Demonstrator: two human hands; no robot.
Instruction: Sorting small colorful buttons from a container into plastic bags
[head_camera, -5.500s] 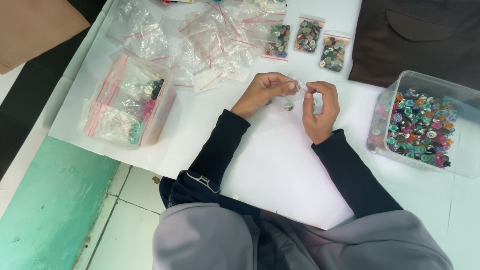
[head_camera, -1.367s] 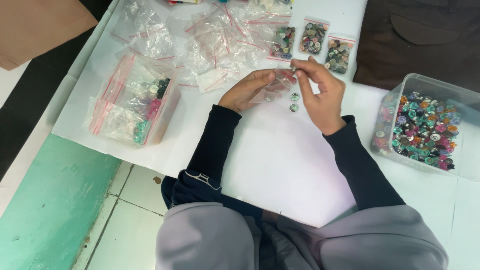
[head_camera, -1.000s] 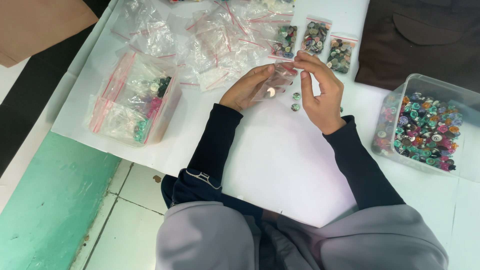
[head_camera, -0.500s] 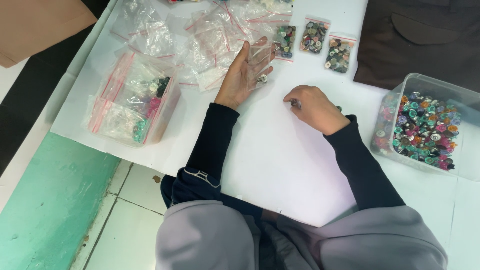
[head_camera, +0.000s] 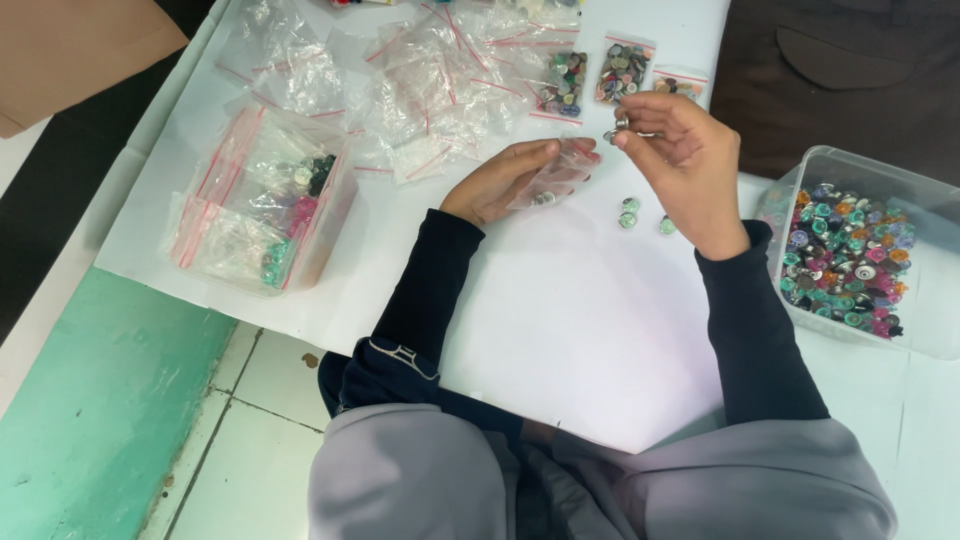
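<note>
Two hands meet above the white sheet (head_camera: 560, 330), and both are now busy again. Half a second ago the left hand lay flat and open near the pile of empty zip bags while the right hand pressed down on the loose buttons; now the left hand (head_camera: 500, 180) has come back toward the middle and pinches a small clear zip bag (head_camera: 552, 180) between thumb and fingers, its mouth turned toward the other hand, with one or two buttons already showing inside. The right hand (head_camera: 680, 160) has lifted off the sheet and holds a small button (head_camera: 618, 122) at its fingertips, just beside the bag's opening but apart from it. I judge this as one more button on its way into the bag, so the filling is under way, not finished. Three loose buttons (head_camera: 628, 212) lie on the sheet below the right hand. Filled button bags (head_camera: 620, 72) sit in a row at the far edge, the empty zip bags (head_camera: 440, 90) heaped to their left. A clear tub of mixed buttons (head_camera: 850, 250) stands by the right forearm, and a clear box of bagged pieces (head_camera: 265, 205) stands on the left.
</note>
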